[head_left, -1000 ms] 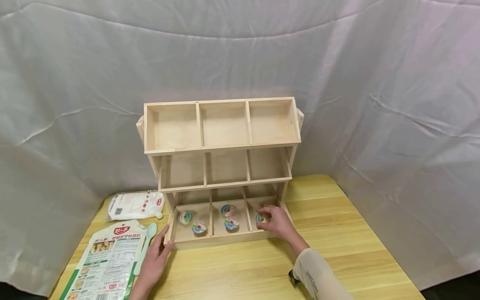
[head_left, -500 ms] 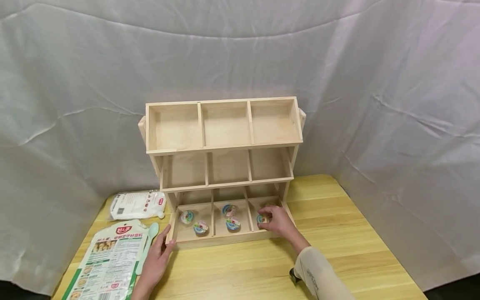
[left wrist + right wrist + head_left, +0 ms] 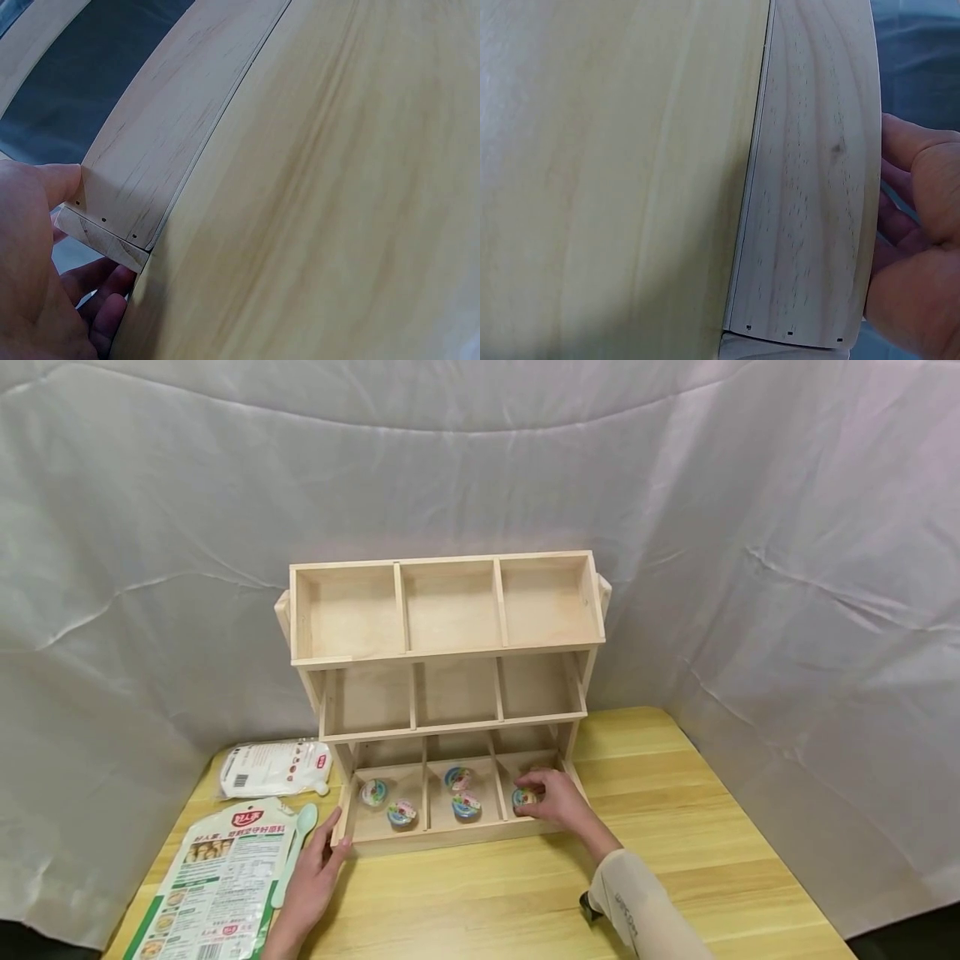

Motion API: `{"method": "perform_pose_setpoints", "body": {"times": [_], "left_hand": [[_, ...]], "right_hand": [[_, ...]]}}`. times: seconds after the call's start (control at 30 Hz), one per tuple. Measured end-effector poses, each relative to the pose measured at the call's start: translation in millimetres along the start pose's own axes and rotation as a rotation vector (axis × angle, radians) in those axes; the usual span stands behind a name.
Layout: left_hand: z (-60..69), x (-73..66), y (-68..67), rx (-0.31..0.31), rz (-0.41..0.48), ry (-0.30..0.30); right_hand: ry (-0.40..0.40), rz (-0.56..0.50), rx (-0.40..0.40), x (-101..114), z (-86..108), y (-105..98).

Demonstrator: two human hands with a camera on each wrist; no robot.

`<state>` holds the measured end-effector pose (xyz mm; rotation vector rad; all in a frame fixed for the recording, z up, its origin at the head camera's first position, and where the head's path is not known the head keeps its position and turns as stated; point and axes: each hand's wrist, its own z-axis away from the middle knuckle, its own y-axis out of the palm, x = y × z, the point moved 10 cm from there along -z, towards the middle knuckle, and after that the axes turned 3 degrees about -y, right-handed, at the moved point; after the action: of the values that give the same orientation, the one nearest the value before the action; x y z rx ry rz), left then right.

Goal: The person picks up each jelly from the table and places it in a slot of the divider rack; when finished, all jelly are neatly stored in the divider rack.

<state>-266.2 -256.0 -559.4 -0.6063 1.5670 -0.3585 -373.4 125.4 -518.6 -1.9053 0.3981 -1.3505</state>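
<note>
A wooden three-tier rack [image 3: 447, 653] stands on the table. My left hand [image 3: 311, 877] grips its lower left front corner; in the left wrist view the thumb lies at the top edge of the front board [image 3: 150, 150] and the fingers curl by the side. My right hand [image 3: 558, 802] reaches into the bottom right compartment and pinches a small jelly cup [image 3: 522, 797], partly covered by the fingers. Two jelly cups [image 3: 372, 792] lie in the bottom left compartment and two more jelly cups [image 3: 466, 807] in the bottom middle one. The right wrist view shows the hand behind the front board [image 3: 810, 172], its cup hidden.
Left of the rack lie a white spouted pouch [image 3: 276, 768], a large printed food bag [image 3: 213, 877] and a pale green spoon [image 3: 294, 856]. The upper tiers have three compartments each. Grey cloth [image 3: 450, 460] hangs behind and at the sides of the wooden table [image 3: 675, 827].
The head view has shifted slightly. Both hands keep their places, the left on the rack corner and the right at the jelly cup in the bottom right compartment.
</note>
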Motion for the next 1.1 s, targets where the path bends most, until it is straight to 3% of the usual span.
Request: {"method": "perform_pose_setpoints", "body": {"times": [0.43, 0.67, 0.9, 1.1], "left_hand": [[0.0, -0.1, 0.5, 0.001, 0.007, -0.003], [-0.9, 3.4, 2.2, 0.009, 0.009, -0.010], [-0.7, 3.8, 3.8, 0.013, 0.009, -0.016], [-0.2, 4.1, 1.4, 0.005, 0.000, -0.017]], "right_hand": [[-0.035, -0.007, -0.031, 4, 6.4, -6], [-0.067, -0.013, -0.081, 16, 19.2, -17], [-0.006, -0.028, -0.137, 14, 39.1, -29], [-0.028, -0.016, -0.198, 20, 53.3, -38]]}}
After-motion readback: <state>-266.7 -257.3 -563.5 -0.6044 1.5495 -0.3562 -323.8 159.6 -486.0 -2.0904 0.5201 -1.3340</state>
